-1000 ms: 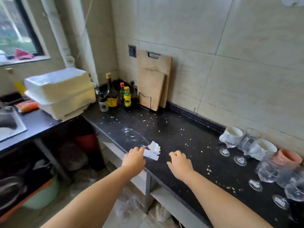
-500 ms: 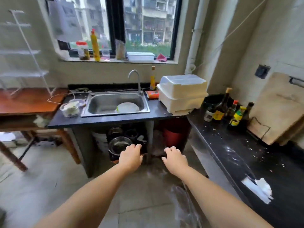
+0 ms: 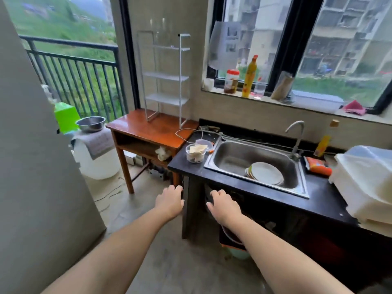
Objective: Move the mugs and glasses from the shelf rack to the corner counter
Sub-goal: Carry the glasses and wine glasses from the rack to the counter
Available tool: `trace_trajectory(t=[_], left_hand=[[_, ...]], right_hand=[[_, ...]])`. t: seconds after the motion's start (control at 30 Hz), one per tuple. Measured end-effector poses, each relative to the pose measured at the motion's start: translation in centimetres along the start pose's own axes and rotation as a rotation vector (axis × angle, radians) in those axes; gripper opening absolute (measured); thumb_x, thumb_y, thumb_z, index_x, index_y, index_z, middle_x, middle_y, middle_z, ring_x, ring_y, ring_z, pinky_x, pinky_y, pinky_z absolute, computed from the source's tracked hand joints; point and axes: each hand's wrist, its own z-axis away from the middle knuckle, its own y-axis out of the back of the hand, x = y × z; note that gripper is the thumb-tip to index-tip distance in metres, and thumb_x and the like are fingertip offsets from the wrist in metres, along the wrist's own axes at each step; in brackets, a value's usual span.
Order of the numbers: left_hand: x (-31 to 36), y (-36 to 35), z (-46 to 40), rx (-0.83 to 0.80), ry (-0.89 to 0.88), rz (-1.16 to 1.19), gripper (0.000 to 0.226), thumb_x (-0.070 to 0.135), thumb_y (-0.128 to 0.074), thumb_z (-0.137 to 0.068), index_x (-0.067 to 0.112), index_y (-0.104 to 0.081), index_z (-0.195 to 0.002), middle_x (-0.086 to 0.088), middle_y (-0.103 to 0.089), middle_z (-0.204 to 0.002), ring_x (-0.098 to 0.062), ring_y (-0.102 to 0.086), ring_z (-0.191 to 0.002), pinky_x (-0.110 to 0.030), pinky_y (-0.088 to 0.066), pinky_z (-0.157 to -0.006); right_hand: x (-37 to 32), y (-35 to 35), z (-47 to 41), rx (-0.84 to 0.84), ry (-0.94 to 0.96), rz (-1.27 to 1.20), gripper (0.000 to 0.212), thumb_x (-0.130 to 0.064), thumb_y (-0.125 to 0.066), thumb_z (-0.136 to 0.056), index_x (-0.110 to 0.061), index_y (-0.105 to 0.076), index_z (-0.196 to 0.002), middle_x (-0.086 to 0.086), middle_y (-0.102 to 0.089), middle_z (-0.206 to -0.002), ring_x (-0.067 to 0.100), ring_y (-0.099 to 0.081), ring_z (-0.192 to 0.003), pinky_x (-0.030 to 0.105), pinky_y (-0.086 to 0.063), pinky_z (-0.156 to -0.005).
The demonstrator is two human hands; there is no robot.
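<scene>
Both hands, left (image 3: 169, 202) and right (image 3: 222, 206), held out empty with fingers loosely curled, facing the white shelf rack (image 3: 167, 78) on a wooden table (image 3: 146, 129).

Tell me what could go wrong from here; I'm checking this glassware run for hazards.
1. The two tall clear glasses on the white shelf rack's top tier stand high and are hard to see; a reach could knock one off.
2. The rack looks slim on the wooden table; bumping it might tip it.
3. A loose cable trails beside the rack's foot and could snag. Both the left hand and right hand are empty now.
</scene>
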Motion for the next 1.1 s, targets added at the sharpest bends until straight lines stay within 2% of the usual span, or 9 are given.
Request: trace_trajectory(t=[0.23, 0.37, 0.57, 0.8, 0.93, 1.0, 1.1], left_hand=[[-3.7, 6.1, -9.4, 0.100, 0.055, 0.023, 0.039, 0.026, -0.046, -0.095, 0.018, -0.046, -0.133, -0.007, -0.050, -0.133, -0.027, -0.049, -0.124, -0.042, -0.047, -0.099], [-6.7, 9.6, -14.2, 0.146, 0.074, 0.034, 0.038, 0.026, -0.045, -0.095, 0.017, -0.045, -0.132, -0.010, -0.050, -0.131, -0.030, -0.049, -0.122, -0.044, -0.047, -0.096], [-12.7, 14.9, -24.0, 0.201, 0.030, 0.051, 0.048, 0.023, -0.046, -0.095, 0.018, -0.036, -0.142, -0.010, -0.047, -0.136, -0.031, -0.045, -0.127, -0.046, -0.045, -0.099], [-17.4, 24.7, -36.7, 0.243, -0.088, 0.119, 0.045, 0.024, -0.051, -0.094, 0.019, -0.042, -0.137, -0.011, -0.053, -0.129, -0.030, -0.054, -0.117, -0.043, -0.048, -0.097], [-18.5, 30.4, -43.2, 0.258, -0.145, 0.194, 0.043, 0.022, -0.050, -0.089, 0.012, -0.049, -0.130, -0.018, -0.059, -0.122, -0.036, -0.057, -0.109, -0.045, -0.049, -0.092], [-18.2, 32.7, -46.8, 0.257, -0.166, 0.236, 0.046, 0.020, -0.051, -0.087, 0.010, -0.049, -0.133, -0.018, -0.059, -0.124, -0.035, -0.056, -0.113, -0.042, -0.048, -0.094], [-16.2, 35.4, -50.8, 0.263, -0.225, 0.288, 0.047, 0.017, -0.050, -0.090, 0.010, -0.047, -0.136, -0.016, -0.058, -0.127, -0.032, -0.059, -0.111, -0.037, -0.049, -0.093]], right_hand=[[-6.0, 2.8, -14.0, -0.041, 0.120, -0.007, 0.044, -0.037, -0.042, -0.097, -0.014, -0.043, -0.134, 0.011, -0.047, -0.135, 0.031, -0.049, -0.124, 0.044, -0.044, -0.098], [-10.6, 3.9, -20.1, -0.051, 0.205, 0.036, 0.041, -0.038, -0.041, -0.097, -0.012, -0.047, -0.127, 0.013, -0.051, -0.129, 0.033, -0.053, -0.119, 0.046, -0.048, -0.096], [-17.8, 5.9, -31.0, 0.044, 0.211, -0.017, 0.038, -0.036, -0.043, -0.097, -0.011, -0.047, -0.126, 0.014, -0.051, -0.127, 0.033, -0.054, -0.117, 0.042, -0.046, -0.098], [-26.1, 11.9, -43.1, 0.232, 0.108, -0.104, 0.043, -0.037, -0.039, -0.098, -0.009, -0.047, -0.130, 0.013, -0.052, -0.130, 0.034, -0.056, -0.116, 0.042, -0.049, -0.094], [-29.2, 16.4, -48.2, 0.311, 0.087, -0.148, 0.038, -0.032, -0.040, -0.098, -0.007, -0.049, -0.126, 0.016, -0.053, -0.128, 0.036, -0.055, -0.115, 0.042, -0.046, -0.095], [-30.0, 18.9, -51.0, 0.363, 0.080, -0.154, 0.038, -0.031, -0.041, -0.098, -0.007, -0.050, -0.126, 0.016, -0.053, -0.127, 0.035, -0.055, -0.115, 0.042, -0.046, -0.096], [-30.5, 23.0, -54.9, 0.448, 0.062, -0.144, 0.035, -0.031, -0.042, -0.097, -0.006, -0.053, -0.120, 0.016, -0.058, -0.121, 0.035, -0.057, -0.109, 0.039, -0.047, -0.088]])
